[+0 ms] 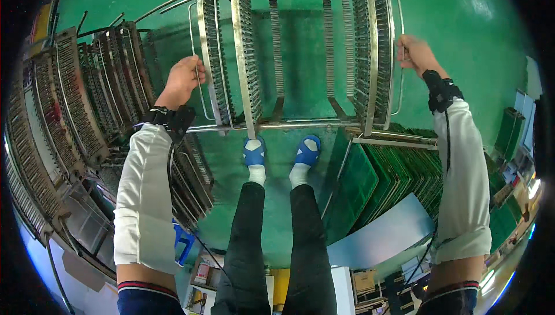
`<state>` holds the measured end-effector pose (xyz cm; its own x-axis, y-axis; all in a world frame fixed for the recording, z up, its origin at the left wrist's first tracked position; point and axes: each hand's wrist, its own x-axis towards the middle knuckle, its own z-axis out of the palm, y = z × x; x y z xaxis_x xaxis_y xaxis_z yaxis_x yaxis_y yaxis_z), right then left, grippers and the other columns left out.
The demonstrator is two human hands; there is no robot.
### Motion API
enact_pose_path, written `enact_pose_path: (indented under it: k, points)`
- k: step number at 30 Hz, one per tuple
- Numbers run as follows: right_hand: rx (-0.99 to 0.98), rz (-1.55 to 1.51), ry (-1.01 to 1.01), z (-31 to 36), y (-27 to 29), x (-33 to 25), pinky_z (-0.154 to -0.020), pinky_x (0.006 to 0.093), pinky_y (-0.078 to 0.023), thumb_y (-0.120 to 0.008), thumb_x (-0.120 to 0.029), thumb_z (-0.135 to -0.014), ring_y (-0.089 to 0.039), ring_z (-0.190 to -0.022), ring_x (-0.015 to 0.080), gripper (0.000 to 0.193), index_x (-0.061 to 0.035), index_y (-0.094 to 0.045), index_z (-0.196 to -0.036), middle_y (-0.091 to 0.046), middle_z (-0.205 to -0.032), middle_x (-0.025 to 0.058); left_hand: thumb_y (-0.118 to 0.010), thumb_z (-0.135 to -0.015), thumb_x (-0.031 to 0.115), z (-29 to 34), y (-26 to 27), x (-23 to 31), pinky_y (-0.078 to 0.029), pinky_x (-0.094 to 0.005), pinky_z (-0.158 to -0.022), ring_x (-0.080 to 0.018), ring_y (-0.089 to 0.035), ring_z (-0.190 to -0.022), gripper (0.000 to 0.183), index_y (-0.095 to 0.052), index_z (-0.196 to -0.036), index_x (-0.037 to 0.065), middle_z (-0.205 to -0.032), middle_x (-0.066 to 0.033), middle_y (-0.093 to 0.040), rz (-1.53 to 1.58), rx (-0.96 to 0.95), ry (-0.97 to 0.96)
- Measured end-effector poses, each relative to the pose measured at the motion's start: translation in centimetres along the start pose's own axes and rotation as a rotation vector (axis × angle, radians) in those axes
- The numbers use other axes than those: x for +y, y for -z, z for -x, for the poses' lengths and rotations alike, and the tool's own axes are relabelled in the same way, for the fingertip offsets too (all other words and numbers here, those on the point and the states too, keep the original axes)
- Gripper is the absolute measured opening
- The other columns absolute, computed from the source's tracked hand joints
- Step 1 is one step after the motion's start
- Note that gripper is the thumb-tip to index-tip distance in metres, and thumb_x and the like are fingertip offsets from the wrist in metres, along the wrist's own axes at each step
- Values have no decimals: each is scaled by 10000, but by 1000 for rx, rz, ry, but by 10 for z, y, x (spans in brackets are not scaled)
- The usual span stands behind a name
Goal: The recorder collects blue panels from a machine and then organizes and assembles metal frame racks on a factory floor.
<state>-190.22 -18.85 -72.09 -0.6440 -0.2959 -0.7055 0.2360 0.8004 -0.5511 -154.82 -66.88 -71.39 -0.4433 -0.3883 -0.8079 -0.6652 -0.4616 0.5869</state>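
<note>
In front of me is a metal slotted rack (245, 55), its side walls lined with rows of small teeth and joined by long bars. Nothing stands in the slots that I can see. My left hand (184, 78) has its fingers curled round the wire handle on the rack's left side. On the opposite side, my right hand (417, 54) is closed round the matching right handle (400, 92). Both arms reach forward in white sleeves with black wrist straps.
Several similar metal racks (81, 107) crowd the left side. Near my right leg, a rack holds many green boards (393, 182), with a pale flat sheet (384, 231) beside them. My feet in blue slippers (307, 150) stand on the green floor (462, 43) close to the rack's lower bar.
</note>
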Motion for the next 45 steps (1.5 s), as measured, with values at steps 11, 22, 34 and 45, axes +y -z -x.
enact_pose_path:
  k: [11,22,34,45]
  points:
    - [382,140,76,-22,40,53,-941,398,-459,-576,-466,-920,-616,-1022,316,562,32,-632,-1172,-670,-1123,177,-562,-951,460,-22,1,-18,-410,-368,-964,-237,-552,-1105,588,-494,-1350,34,-1251,-82,-571,-354,212,-177]
    - [109,-269,-18,22,-93,-1,-494,259,-443,-646,-320,-920,-555,-553,104,338,10,-648,-994,-626,-710,41,-569,-971,297,19,-106,-31,-440,-302,-546,-137,-543,-589,306,-584,-899,0,-710,-41,-578,-352,164,-148]
    - [536,513,-116,-6,44,99,-787,422,-519,-623,-326,-854,-644,-924,362,411,-2,-643,-1104,-675,-987,205,-535,-985,262,5,-28,-10,-431,-291,-531,-118,-512,-578,251,-532,-846,53,-705,-8,-529,-304,226,-89]
    - [537,441,-43,10,9,147,-846,460,-485,-584,-348,-865,-605,-990,424,398,-22,-619,-1091,-643,-1058,244,-578,-957,268,-11,-7,-61,-450,-367,-747,-213,-565,-884,442,-474,-1315,31,-1022,-121,-615,-692,470,-275]
